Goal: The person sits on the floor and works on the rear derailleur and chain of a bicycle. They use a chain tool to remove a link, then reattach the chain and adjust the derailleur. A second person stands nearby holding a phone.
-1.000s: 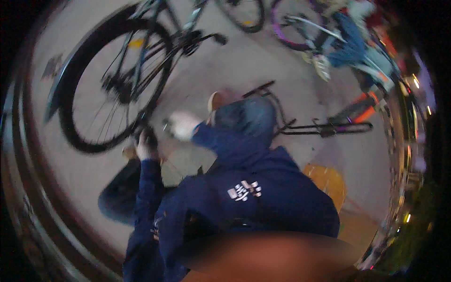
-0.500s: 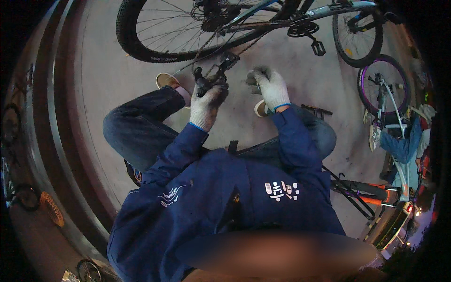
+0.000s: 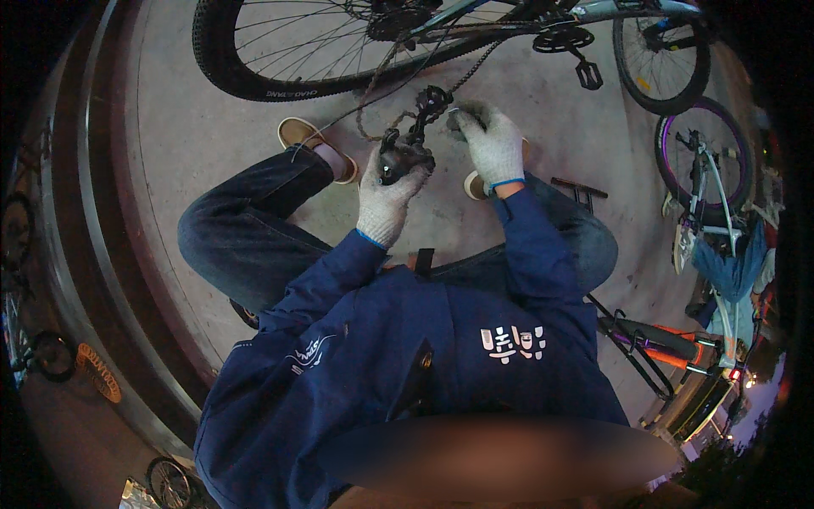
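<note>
Rear derailleur (image 3: 428, 106) apparently being steadied, clamped in left hand (image 3: 387, 195).
Right hand (image 3: 493, 146) is held apart, fingers bent, any grip unclear; steady left-hand support appears required next.

Purple-rimmed wheel (image 3: 695, 140) and blue-trousered person (image 3: 729, 261) at right; metal-edged steps (image 3: 100, 204) and orange oval (image 3: 99, 373) at left

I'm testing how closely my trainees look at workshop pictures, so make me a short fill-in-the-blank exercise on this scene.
1. The derailleur held in the left hand is coloured ____.
2. The glove on the right hand has a ____ edge at the wrist.
3. The printing on the dark jacket is ____.
4. At upper right, the lower wheel has a ____ rim.

Missing words: black; blue; white; purple.
</note>
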